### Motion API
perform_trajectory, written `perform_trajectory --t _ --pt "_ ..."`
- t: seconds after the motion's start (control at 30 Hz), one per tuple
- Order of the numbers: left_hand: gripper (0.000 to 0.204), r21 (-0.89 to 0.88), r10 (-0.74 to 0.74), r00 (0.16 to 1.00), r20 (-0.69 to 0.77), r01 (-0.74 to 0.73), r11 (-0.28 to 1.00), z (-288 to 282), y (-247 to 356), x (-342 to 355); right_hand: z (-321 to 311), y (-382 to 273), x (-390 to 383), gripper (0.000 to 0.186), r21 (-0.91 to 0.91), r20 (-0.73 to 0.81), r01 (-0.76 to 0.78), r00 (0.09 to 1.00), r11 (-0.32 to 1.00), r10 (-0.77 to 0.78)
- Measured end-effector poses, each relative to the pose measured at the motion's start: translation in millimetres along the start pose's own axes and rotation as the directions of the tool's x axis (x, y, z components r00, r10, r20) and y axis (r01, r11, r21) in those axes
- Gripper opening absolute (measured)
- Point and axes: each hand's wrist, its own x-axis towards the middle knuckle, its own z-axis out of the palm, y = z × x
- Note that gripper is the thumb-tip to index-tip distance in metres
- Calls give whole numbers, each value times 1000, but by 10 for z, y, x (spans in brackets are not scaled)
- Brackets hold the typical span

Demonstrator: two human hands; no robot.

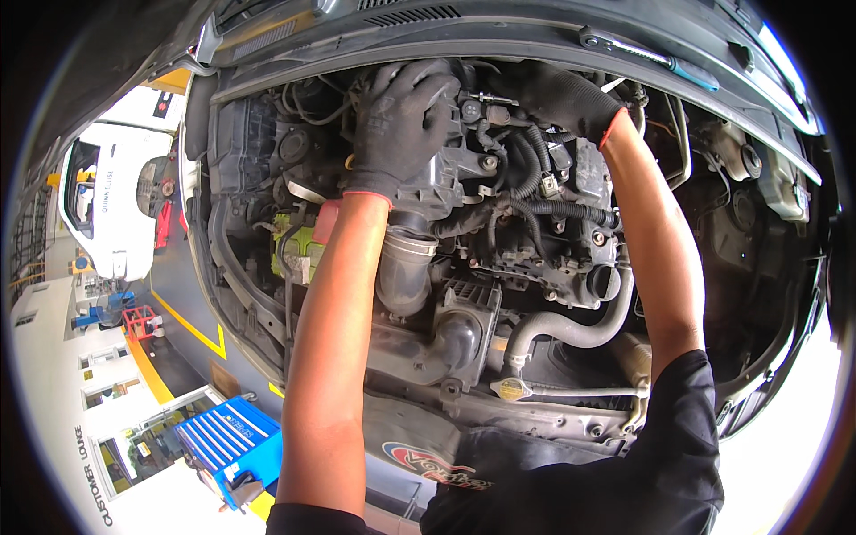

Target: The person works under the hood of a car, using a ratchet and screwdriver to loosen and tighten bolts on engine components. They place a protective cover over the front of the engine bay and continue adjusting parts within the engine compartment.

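My left hand (403,125), in a black glove with a red cuff edge, reaches over the black plastic intake housing (437,187) at the back of the engine. Its fingers curl down behind the housing and their tips are out of sight, so what they grip cannot be made out. Farther right, my right hand (575,100), gloved alike, reaches under the cowl edge. Deep shadow hides its fingers. Between the two hands lies a thin metal rod-like part (492,98). Below them, corrugated black hoses (526,169) run across the engine (553,259).
A ratchet with a teal handle (655,58) rests on the cowl (526,31). Toward me are a wide grey intake duct (406,272), a curved coolant hose (571,330) and the radiator cap (511,390). Left of the car stand a blue tool cabinet (234,441) and a white vehicle (116,201).
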Motion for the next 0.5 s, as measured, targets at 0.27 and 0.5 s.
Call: perform_trajectory --t 0.27,0.5 --pt "26 18 -16 1000 -8 16 1000 -12 -12 -70 -225 -270 95 32 625 220 -424 902 655 372" --pt "27 3 -5 1000 -2 5 1000 12 -8 -17 -96 4 31 34 -272 103 286 958 919 -268"
